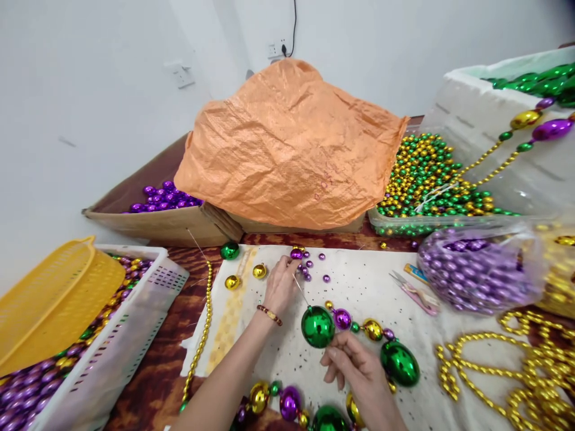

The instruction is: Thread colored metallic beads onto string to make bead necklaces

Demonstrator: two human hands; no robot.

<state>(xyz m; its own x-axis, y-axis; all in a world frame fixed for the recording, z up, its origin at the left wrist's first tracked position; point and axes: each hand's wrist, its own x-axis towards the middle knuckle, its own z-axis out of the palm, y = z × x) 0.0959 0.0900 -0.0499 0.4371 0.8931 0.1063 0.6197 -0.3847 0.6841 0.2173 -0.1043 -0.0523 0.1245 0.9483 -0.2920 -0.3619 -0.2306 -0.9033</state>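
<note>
The large green ball (317, 326) sits above the white cloth (372, 275), with a thin needle-like rod (302, 290) rising from its top toward the left hand (279, 287). That hand is beyond the large green ball and slightly left of it, fingertips drawn together at a purple bead (296, 254); whether they grip the bead or only touch it is unclear. The right hand (359, 365) is at the ball's lower right edge, fingers bent and close together; what they pinch cannot be told.

Just right of the ball, a finished-looking run of the strand (372, 329) alternates purple, green and gold, up to a big green oval (399, 363). Nearer the person than the ball, another run (290, 403) lies strung; whether the two join is hidden.

Unstrung so far are small purple beads (326, 278) beyond the ball, and, farther left, two gold balls (259, 271) and a smaller green ball (230, 250). The stringing thus looks well along but incomplete. Scissors (417, 293) lie to the ball's right, beyond the oval.
</note>
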